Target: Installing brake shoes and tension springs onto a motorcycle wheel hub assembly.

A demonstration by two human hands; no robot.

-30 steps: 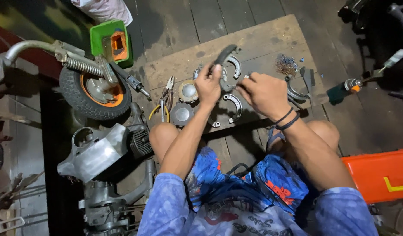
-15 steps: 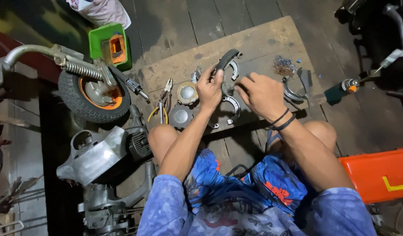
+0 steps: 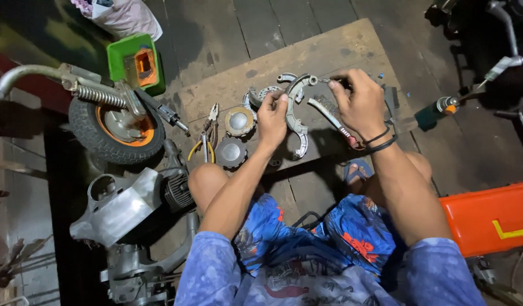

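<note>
Wooden board (image 3: 329,51): it lay flat on the dark plank floor and carried the metal parts.
Left hand (image 3: 272,115): fingers were closed around the upper end of a curved grey brake shoe (image 3: 293,116), which was held just above the board.
Right hand (image 3: 359,103): fingers were pinched on a thin metal tool (image 3: 328,81) whose tip met the top end of the brake shoe; two dark bands circled the wrist.
Wire brush (image 3: 333,117): it lay on the board just under the right hand.
Round metal discs (image 3: 238,122): two sat on the board, left of the left hand.
Pliers (image 3: 204,139): yellow-handled, they lay beside the discs.
Small wheel (image 3: 115,127): black tyre, orange rim, it rested on the floor to the left, near a green box (image 3: 125,56).
</note>
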